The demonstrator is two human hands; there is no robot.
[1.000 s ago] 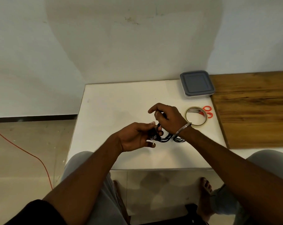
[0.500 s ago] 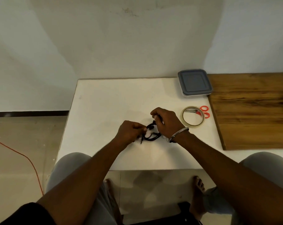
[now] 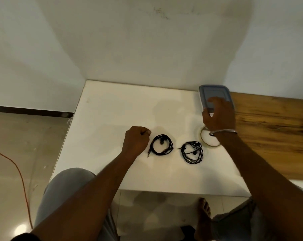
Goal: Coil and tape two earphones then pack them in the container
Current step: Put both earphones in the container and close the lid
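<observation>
Both earphones are lying coiled on the white table (image 3: 112, 119), apart from each other. The left earphone coil (image 3: 162, 145) is sitting just beside my left hand (image 3: 136, 138), and the right earphone coil (image 3: 192, 152) near the tape roll (image 3: 209, 140). The left hand is resting as a closed fist, holding nothing visible. The right hand (image 3: 218, 115) is reaching over the grey-lidded container (image 3: 215, 93) at the table's far right corner. It is blurred, so I cannot tell whether it is gripping. Its wrist is covering part of the tape roll.
</observation>
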